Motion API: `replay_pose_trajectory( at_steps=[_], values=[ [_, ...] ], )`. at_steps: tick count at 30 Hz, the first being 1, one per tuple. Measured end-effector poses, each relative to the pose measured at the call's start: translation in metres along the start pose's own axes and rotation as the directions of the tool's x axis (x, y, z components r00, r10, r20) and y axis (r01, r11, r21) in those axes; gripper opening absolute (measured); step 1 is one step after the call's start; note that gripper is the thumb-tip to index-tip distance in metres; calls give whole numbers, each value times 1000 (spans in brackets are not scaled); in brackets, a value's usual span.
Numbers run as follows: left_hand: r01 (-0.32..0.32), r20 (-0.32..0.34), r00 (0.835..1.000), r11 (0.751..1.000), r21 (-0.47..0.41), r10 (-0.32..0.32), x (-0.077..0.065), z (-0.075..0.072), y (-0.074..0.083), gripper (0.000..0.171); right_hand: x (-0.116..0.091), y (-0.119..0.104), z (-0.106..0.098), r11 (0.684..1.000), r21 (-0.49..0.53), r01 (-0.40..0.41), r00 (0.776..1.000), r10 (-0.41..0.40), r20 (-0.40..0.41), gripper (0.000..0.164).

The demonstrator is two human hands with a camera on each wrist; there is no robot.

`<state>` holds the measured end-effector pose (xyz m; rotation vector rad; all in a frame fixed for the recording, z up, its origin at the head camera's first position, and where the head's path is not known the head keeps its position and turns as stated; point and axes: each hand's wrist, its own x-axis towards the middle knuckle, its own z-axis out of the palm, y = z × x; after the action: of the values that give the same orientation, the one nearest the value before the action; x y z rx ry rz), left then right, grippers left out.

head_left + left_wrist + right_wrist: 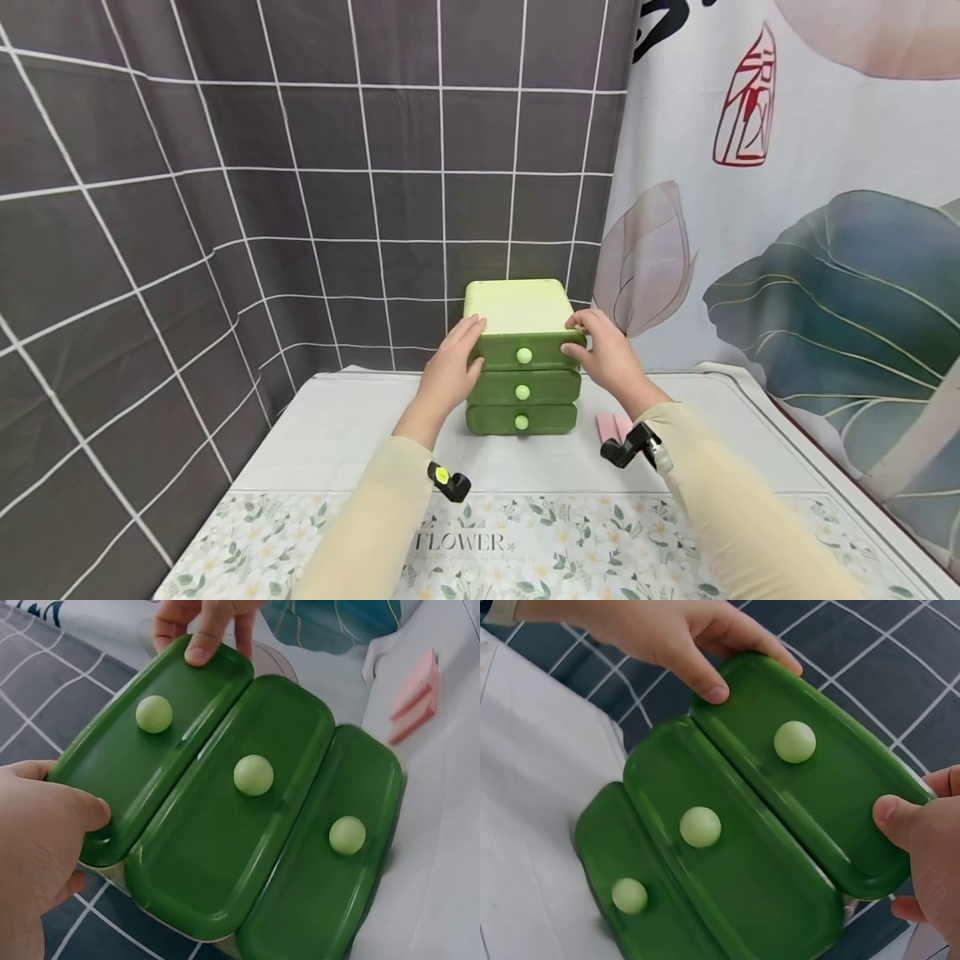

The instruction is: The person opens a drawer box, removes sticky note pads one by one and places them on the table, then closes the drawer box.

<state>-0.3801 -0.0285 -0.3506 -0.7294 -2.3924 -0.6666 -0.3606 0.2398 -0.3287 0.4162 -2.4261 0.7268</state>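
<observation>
A stack of three green drawers with round pale-green knobs forms a small drawer box (522, 387), and a pale yellow-green top panel (517, 307) covers it. At the left end of the top drawer (498, 353), my left hand (448, 371) grips the corner, its thumb on the front face. My right hand (606, 354) holds the opposite end, thumb also on the front and fingers over the top edge. Both wrist views show the thumbs pressing the top drawer's front (169, 701); some fingers are hidden behind it. All three drawer fronts (705, 877) look closed.
Two pink flat blocks (613, 427) lie on the white table (360, 433), to the right of the drawer box. A floral mat (517, 533) covers the near part. Behind hangs a dark grid-patterned curtain (300, 208); a printed white cloth (675, 125) hangs at the right.
</observation>
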Motion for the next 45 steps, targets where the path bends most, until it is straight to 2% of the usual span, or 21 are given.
replay_pose_trajectory(
  at_steps=[3, 5, 6, 8, 10, 12, 13, 15, 16, 18, 21, 22, 23, 26, 27, 30, 33, 36, 39, 45],
  values=[
    [80, -12, 997, 993, -91, -81, -9, 5, -1, 70, -5, 1, 10, 999, 39, -21, 999, 23, -38, 38],
    [167, -19, 985, 966, -199, -174, -16, 11, -2, 73, -10, 2, 18, 991, 114, -67, 992, 78, -97, 44],
    [208, -26, 974, 940, -270, -223, -21, 15, -2, 74, -13, 2, 22, 981, 167, -96, 984, 118, -130, 47],
    [295, -20, 943, 863, -410, -333, -30, 25, -4, 74, -22, 4, 32, 943, 300, -147, 959, 210, -189, 52],
    [360, -6, 901, 757, -545, -433, -39, 37, -5, 73, -33, 6, 43, 885, 427, -185, 926, 303, -227, 54],
    [386, 9, 864, 650, -654, -504, -48, 49, -7, 70, -45, 8, 55, 827, 519, -217, 896, 380, -231, 55],
    [401, 24, 845, 604, -689, -534, -52, 55, -7, 68, -51, 8, 60, 801, 554, -228, 889, 403, -218, 55],
    [411, 42, 818, 533, -740, -574, -60, 65, -7, 67, -62, 8, 70, 753, 608, -251, 879, 440, -182, 56],
    [405, 45, 812, 506, -761, -582, -64, 70, -7, 66, -67, 7, 74, 725, 638, -257, 878, 452, -160, 56],
    [385, 52, 815, 472, -793, -577, -70, 78, -7, 65, -76, 5, 80, 674, 691, -262, 877, 466, -121, 57],
    [321, 35, 845, 453, -831, -534, -74, 83, -5, 65, -87, 2, 87, 616, 747, -250, 874, 475, -99, 58],
    [302, 27, 857, 457, -836, -515, -75, 84, -4, 64, -89, 3, 89, 607, 757, -244, 875, 474, -98, 58],
    [292, 25, 865, 461, -838, -502, -75, 84, -3, 64, -91, 5, 91, 610, 754, -242, 875, 474, -102, 59],
    [268, 15, 880, 471, -841, -474, -76, 80, 1, 64, -94, 14, 99, 645, 720, -254, 880, 464, -105, 60],
    [263, 9, 884, 481, -836, -468, -77, 77, 4, 64, -95, 17, 102, 666, 699, -261, 884, 455, -104, 60],
    [249, 5, 894, 489, -836, -448, -81, 67, 10, 64, -98, 23, 108, 738, 624, -258, 898, 421, -127, 62],
    [244, 13, 907, 498, -832, -422, -84, 58, 17, 65, -100, 24, 111, 813, 543, -211, 909, 367, -196, 64],
    [226, 22, 922, 490, -842, -387, -86, 55, 18, 67, -99, 22, 111, 865, 474, -166, 913, 316, -259, 65],
    [192, 7, 936, 492, -849, -352, -88, 55, 18, 66, -98, 21, 112, 877, 459, -144, 916, 293, -273, 65],
    [162, 0, 948, 484, -860, -318, -89, 56, 16, 64, -97, 20, 114, 858, 494, -142, 916, 302, -262, 64]
  ],
)
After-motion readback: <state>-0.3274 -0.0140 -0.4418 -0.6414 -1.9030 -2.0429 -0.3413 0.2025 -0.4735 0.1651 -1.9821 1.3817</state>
